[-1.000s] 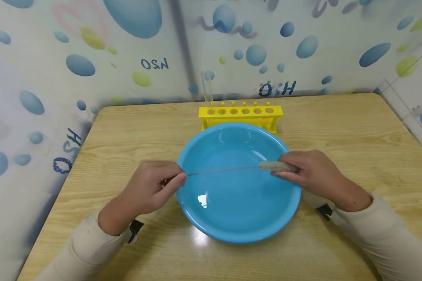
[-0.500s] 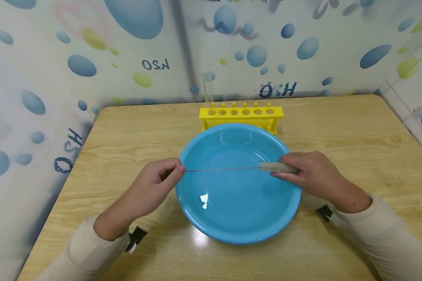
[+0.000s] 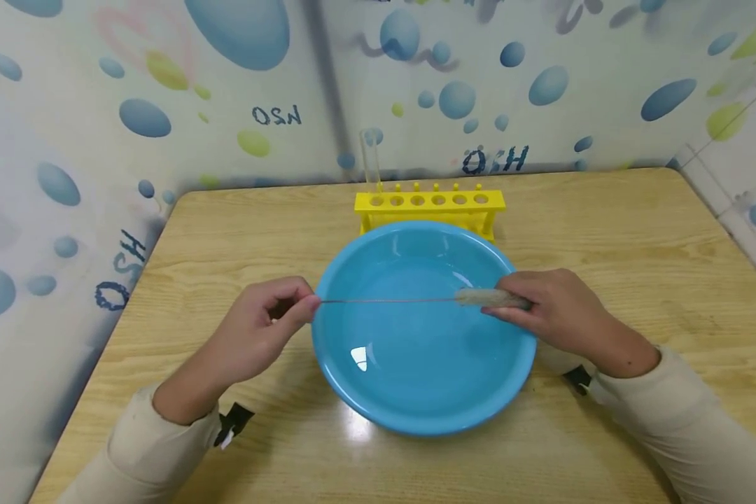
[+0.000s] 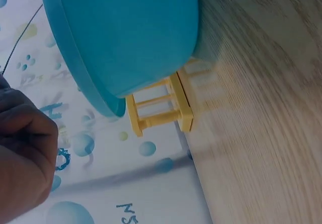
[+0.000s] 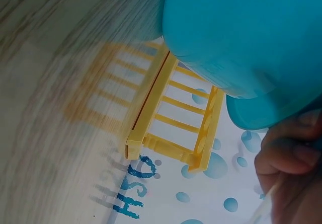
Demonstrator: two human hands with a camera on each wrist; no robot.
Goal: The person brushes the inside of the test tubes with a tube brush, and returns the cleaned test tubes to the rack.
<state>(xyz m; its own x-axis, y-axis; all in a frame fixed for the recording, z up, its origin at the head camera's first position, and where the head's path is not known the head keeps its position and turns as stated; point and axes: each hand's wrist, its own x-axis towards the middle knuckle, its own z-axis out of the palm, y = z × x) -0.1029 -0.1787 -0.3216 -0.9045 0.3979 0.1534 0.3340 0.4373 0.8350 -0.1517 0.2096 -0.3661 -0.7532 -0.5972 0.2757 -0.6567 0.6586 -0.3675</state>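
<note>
In the head view my left hand [image 3: 261, 325] pinches the thin wire handle of a test tube brush [image 3: 387, 301] between thumb and fingers, at the basin's left rim. My right hand [image 3: 557, 308] grips what looks like a clear test tube [image 3: 469, 297] with the brush's greyish bristles inside. A pale, see-through length of it [image 5: 264, 204] shows below the fingers in the right wrist view. Tube and wire lie nearly level above a blue basin [image 3: 425, 423], which seems to hold water. The left wrist view shows the curled left hand [image 4: 25, 148] beside the basin, and the wire [image 4: 21, 36].
Behind the basin stands a yellow test tube rack [image 3: 430, 203], partly hidden by it. One clear test tube [image 3: 370, 157] stands in the rack's left end. The wooden table [image 3: 239, 238] meets a wall [image 3: 327, 147] printed with blue and green drops.
My left hand has shifted slightly left, and a little more wire shows between it and the tube. The wire is now straighter and more level. My right hand has hardly moved.
</note>
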